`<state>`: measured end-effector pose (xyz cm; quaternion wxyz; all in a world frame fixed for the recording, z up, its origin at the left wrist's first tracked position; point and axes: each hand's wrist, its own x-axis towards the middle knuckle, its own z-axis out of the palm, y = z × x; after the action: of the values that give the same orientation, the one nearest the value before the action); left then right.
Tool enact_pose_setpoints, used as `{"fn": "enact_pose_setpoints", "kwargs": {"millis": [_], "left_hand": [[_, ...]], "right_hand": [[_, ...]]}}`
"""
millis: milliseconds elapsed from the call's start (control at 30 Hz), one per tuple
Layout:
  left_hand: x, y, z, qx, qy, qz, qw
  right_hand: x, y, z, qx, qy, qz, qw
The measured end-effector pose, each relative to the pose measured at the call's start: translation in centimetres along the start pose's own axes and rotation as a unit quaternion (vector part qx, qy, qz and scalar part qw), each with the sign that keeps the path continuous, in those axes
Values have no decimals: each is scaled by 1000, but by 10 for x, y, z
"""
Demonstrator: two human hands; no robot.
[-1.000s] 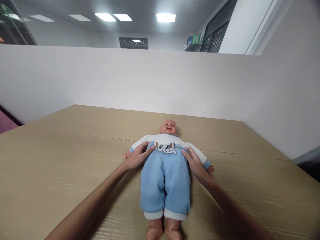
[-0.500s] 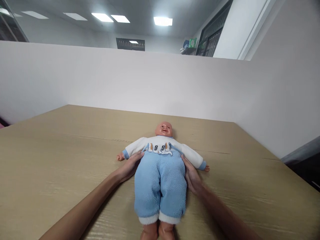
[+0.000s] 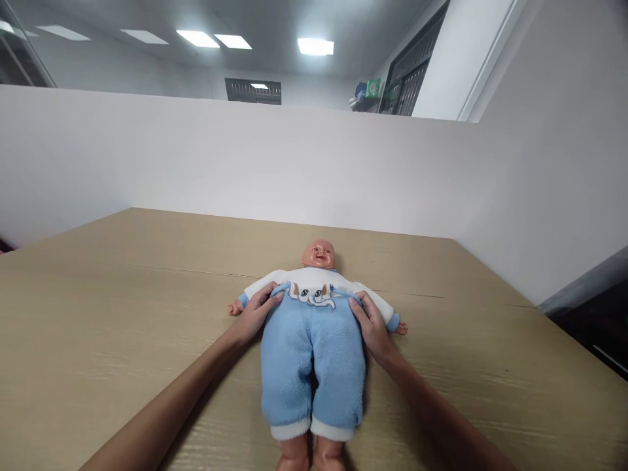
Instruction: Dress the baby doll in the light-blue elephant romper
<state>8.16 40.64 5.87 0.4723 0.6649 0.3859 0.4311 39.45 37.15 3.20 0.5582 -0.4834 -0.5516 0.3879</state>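
A baby doll (image 3: 318, 254) lies on its back on the wooden table (image 3: 122, 314), head away from me. It wears a white top with an elephant patch and fluffy light blue trousers (image 3: 311, 356) with white cuffs. My left hand (image 3: 256, 313) grips the trousers' waistband at the doll's left-hand side in view, fingers curled on the fabric. On the other side my right hand (image 3: 370, 325) grips the waistband the same way. The doll's bare feet reach the bottom edge of the picture.
White partition walls (image 3: 294, 163) close off the table at the back and right. A dark gap (image 3: 589, 327) lies beyond the table's right edge. Ceiling lights and a dark window frame show above the partition.
Both hands slid up from the doll's hips to the waistband and closed on it. The view shifted slightly.
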Motion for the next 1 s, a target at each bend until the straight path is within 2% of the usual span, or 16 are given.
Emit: {"fn": "enact_pose_setpoints", "kwargs": {"millis": [67,167,300,400,500,567,667,800,900,1000], "left_hand": [[1,3,6,23,16,23,999],[1,-4,9,84,20,3,996],[-4,-18,0,152,-14,-2,988],[-9,-20,-2,129,-31,-15,991],[-10,-20,5,34,15,-72,997],[-8,-23,12,-37,72,-96,992],[-3,-30,22,-138,120,-115,976],[2,-33,25,-200,79,-104,971],[4,-31,20,-141,33,-60,988],[6,-28,11,-63,9,-22,998]], "right_hand": [[3,3,3,-5,14,2,1000],[5,7,3,-24,9,12,1000],[-5,7,-5,-63,-2,9,998],[-12,7,-5,-58,-6,23,998],[-13,8,5,87,25,96,991],[-10,9,12,212,48,136,967],[-4,9,17,290,55,148,944],[2,14,15,295,56,147,942],[4,20,11,273,52,143,950],[4,23,8,242,57,146,957]]}}
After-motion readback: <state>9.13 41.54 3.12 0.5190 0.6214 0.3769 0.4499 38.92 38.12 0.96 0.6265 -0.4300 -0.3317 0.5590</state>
